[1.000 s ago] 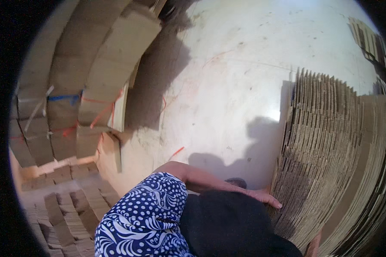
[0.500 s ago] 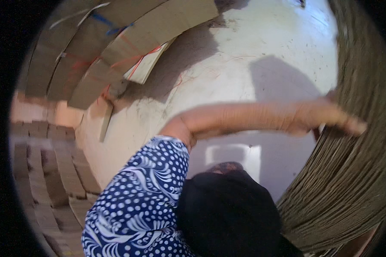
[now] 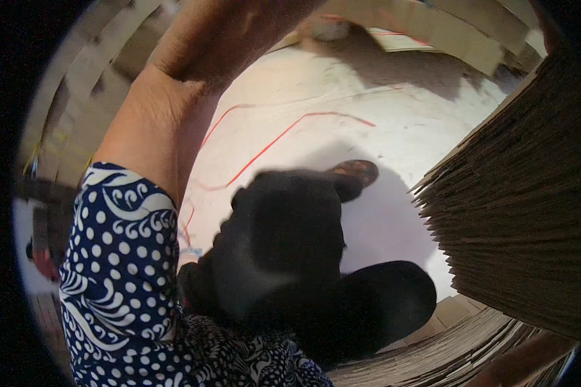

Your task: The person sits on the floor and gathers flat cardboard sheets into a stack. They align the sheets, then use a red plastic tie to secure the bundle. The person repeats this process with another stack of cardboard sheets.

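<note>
A thick bundle of flat brown cardboard sheets fills the right side, its layered edges facing me and tilted. Across the upper left, my left forearm runs up out of the picture, so its hand is out of sight. Low at the right, my right forearm reaches in under the bundle's near corner. The hand at its end is hidden or too dark to make out, so its grip does not show.
Another pile of cardboard lies behind my bent knee. Stacked cardboard stands along the far side, more at the left. Red strapping lies on the pale floor. A person's hand shows at the far left.
My left arm has swung from reaching right, hand at the sheets, to pointing up out of view. The view has turned; the bundle's edges now face me, and my right forearm shows below it.
</note>
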The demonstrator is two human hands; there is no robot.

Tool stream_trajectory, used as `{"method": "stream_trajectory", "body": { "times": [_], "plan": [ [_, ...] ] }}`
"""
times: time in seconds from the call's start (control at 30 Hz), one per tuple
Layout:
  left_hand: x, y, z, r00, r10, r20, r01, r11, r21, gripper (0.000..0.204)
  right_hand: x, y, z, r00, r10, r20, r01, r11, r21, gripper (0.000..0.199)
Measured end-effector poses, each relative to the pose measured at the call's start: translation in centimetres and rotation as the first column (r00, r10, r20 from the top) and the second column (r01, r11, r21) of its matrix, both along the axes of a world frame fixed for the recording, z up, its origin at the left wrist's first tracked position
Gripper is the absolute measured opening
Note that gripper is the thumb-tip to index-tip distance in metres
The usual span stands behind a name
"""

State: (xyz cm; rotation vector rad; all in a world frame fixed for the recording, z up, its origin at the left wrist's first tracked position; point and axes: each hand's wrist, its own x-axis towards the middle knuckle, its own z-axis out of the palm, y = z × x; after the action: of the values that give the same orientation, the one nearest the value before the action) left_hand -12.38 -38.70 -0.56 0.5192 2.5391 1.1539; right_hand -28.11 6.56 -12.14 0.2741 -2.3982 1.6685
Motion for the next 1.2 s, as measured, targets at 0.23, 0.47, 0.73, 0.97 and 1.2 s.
{"method": "stream_trajectory", "body": {
  "times": [0.23,0.47,0.73,0.97,1.2],
  "plan": [
    [6.3,-2.7,-2.5,0.985,0.153,-0.084,-0.139,0.978,0.152,0.073,1.8,0.4,1.6,0.994,0.091,0.051,-0.093,0.995,0.028,0.056],
    [1.4,-0.6,-1.3,0.975,0.162,-0.151,0.029,0.584,0.811,0.074,0.6,-7.4,1.8,0.967,0.25,0.046,-0.249,0.968,-0.019,0.056],
    [0.2,-8.9,-20.0,0.827,0.122,0.549,-0.544,-0.073,0.836,0.1,-6.3,-23.0,2.2,0.896,0.417,0.152,-0.43,0.901,0.06,0.057],
    [-2.0,-12.7,-27.7,0.802,-0.209,0.559,-0.583,-0.475,0.659,0.057,-11.3,-38.0,1.5,0.799,0.527,0.288,-0.599,0.736,0.316,0.063],
    [-0.4,-10.1,-31.1,0.73,-0.433,0.53,-0.678,-0.559,0.478,0.063,-8.4,-44.9,3.1,0.701,0.633,0.329,-0.589,0.254,0.767,0.076]
  ]
}}
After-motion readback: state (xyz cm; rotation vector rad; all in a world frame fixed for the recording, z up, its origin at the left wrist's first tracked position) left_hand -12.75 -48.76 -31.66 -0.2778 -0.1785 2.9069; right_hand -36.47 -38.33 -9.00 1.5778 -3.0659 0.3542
